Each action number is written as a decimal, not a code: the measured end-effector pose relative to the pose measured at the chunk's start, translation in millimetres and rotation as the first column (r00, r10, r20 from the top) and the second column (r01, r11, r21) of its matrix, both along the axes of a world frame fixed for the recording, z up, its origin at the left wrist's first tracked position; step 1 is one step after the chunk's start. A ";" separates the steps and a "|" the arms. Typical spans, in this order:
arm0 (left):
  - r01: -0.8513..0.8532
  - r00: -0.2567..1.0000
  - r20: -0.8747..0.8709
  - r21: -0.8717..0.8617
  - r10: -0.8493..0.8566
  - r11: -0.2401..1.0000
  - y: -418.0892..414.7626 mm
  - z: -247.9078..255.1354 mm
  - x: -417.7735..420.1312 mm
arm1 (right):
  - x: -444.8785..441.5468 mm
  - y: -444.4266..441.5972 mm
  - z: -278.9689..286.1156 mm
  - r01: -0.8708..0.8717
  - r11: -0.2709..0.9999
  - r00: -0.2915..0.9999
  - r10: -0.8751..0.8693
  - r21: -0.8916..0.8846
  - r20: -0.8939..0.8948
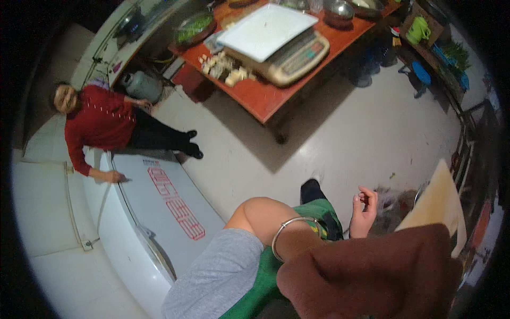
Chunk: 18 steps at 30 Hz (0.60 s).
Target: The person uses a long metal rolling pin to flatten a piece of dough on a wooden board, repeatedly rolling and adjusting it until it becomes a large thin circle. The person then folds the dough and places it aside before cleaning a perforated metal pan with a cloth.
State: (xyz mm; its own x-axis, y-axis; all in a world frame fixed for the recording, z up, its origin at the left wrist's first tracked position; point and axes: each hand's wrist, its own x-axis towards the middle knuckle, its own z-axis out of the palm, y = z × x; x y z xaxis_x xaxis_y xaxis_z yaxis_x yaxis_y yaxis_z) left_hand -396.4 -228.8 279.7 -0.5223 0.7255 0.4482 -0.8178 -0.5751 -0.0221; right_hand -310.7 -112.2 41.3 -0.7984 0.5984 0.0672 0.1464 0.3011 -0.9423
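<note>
In the head view, what looks like my right hand (364, 211) hangs above the tiled floor, fingers loosely curled apart from the thumb, with nothing in it. Below it a brown sleeve (370, 263), very close to the camera, hides the forearm. A bent bare elbow (259, 213) comes out of a grey sleeve (223, 267); its forearm runs behind the brown sleeve. A metal bangle (279, 235) circles bare skin there; whose arm wears it I cannot tell. My left hand is out of view. Green cloth (261, 287) and a dark shoe (312, 191) show below.
A person in red (101, 115) rests a hand on the white chest freezer (137, 187). Ahead, an orange-topped table (263, 105) carries a digital scale (301, 60), garlic (237, 75) and a dish of greens (195, 28). A gas cylinder (141, 85) and a cluttered right-side rack (434, 60) stand farther off.
</note>
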 end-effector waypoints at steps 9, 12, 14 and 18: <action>-0.006 0.988 -0.150 0.133 0.026 0.991 167.3 -1.3 -182.4 | -184.3 154.7 27.1 0.023 0.995 1.000 -0.025 -0.096 -0.016; -0.063 0.968 -0.225 0.200 0.108 0.978 220.7 -26.3 -251.9 | -233.5 205.6 17.3 0.020 0.999 0.996 -0.016 -0.042 0.090; -0.076 0.948 -0.294 0.158 0.120 0.985 258.9 -68.4 -306.4 | -265.3 243.5 14.6 -0.012 0.996 0.985 -0.005 0.094 0.171; -0.195 0.800 -0.568 -0.547 -0.190 0.814 316.9 -193.9 -393.3 | -332.8 301.1 -3.0 0.050 0.978 0.978 -0.007 -0.203 0.209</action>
State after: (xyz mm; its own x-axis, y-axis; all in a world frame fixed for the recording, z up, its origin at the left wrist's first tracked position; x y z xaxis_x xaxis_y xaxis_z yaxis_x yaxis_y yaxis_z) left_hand -789.7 88.1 85.8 -0.3056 0.9359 0.1751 -0.5549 -0.3245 0.7660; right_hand -643.6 188.9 38.3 -0.7644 0.6047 -0.2236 0.3492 0.0969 -0.9320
